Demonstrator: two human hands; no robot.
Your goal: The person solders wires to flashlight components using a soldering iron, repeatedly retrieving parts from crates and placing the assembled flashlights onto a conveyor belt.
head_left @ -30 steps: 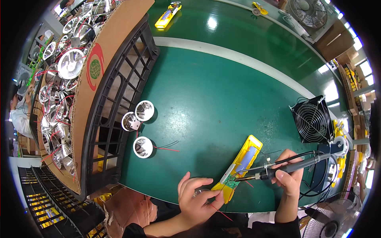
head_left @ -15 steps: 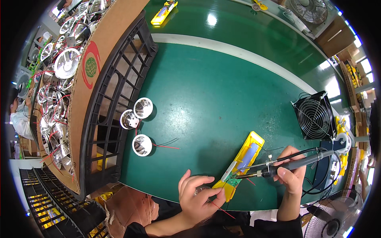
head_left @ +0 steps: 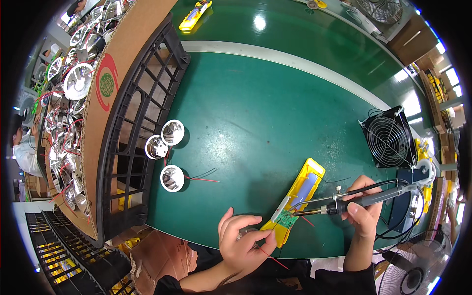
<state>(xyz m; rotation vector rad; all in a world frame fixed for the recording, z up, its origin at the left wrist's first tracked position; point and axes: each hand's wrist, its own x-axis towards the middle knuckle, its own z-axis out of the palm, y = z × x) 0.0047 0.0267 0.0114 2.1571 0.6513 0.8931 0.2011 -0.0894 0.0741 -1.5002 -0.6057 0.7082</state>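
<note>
My right hand (head_left: 363, 209) grips a soldering iron (head_left: 376, 198) with a thin metal guide tube clamped alongside. The iron's tip reaches the green circuit board (head_left: 285, 218) in a yellow plastic housing (head_left: 313, 168). A blue cylindrical cell (head_left: 305, 189) lies in the same housing, which rests tilted on the green bench. My left hand (head_left: 243, 246) is closed at the housing's near end, thumb and forefinger pinching what looks like a thin wire. A shiny reflector cup shows partly behind its fingers, and a red wire (head_left: 274, 258) trails below.
Three reflector cups (head_left: 172, 178) sit left on the bench by a black plastic crate (head_left: 142, 105). A cardboard box (head_left: 105, 59) there holds many more. At right stands a black fan (head_left: 388, 140), near the iron's cables. Another yellow housing (head_left: 189, 22) lies far back.
The view has shifted slightly. Both hands stay at the housing; the iron's tip remains at the circuit board with little visible movement.
</note>
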